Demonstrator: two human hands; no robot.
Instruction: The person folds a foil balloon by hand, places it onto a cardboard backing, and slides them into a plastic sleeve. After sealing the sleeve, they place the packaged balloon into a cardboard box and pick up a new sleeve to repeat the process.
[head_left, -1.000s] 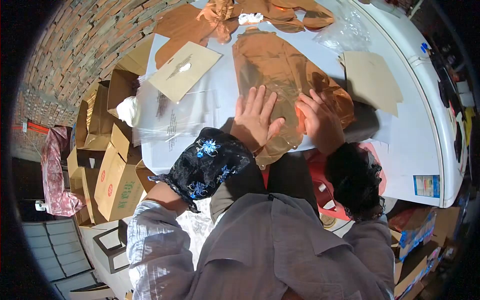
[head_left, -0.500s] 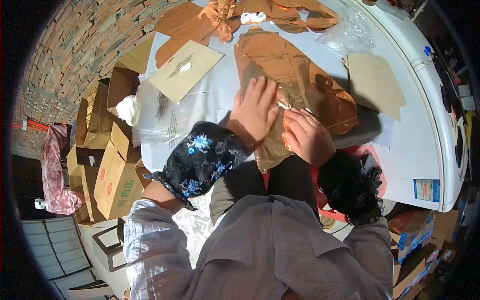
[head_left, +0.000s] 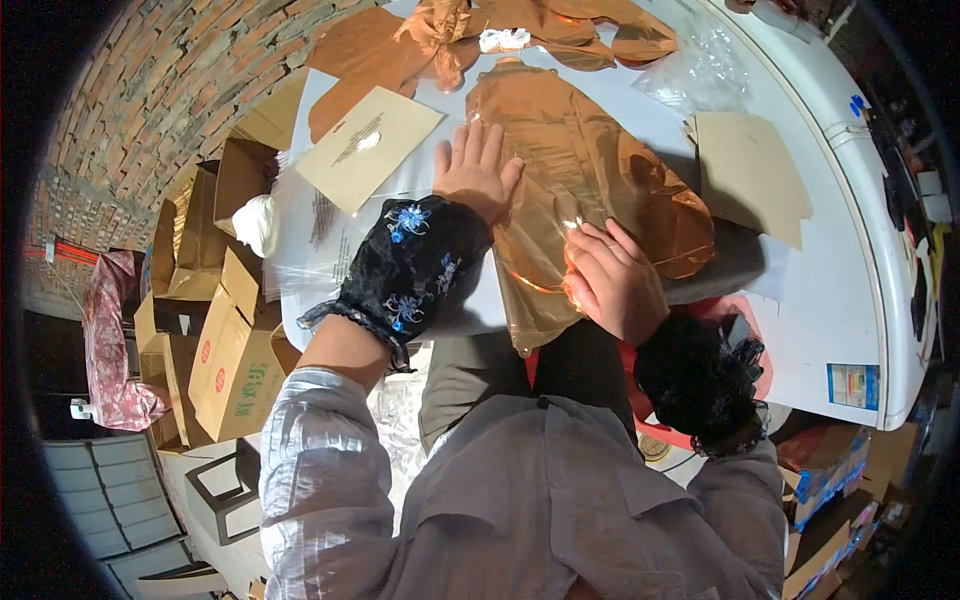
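Observation:
A large flat piece of shiny copper-coloured film (head_left: 590, 140) lies on the white table (head_left: 790, 290), its paler end reaching the near edge. My left hand (head_left: 478, 172) rests flat with spread fingers at the film's left edge, beside a beige printed card (head_left: 370, 148). On the film's lower middle is my right hand (head_left: 612, 275), its fingers curled together at a shiny fold; what they hold, if anything, is hidden. Clear printed plastic bags (head_left: 325, 235) lie left of my left hand.
More copper film (head_left: 375, 50) and a white bundle (head_left: 504, 40) lie at the back. Crumpled clear plastic (head_left: 705, 70) and beige card sheets (head_left: 750, 170) are to the right. Cardboard boxes (head_left: 235, 350) stand left of the table, near a brick wall (head_left: 180, 90).
My left hand has moved left and away from me, from the film's middle to its left edge. The film's near end has spread and shifted slightly. My right hand has barely moved.

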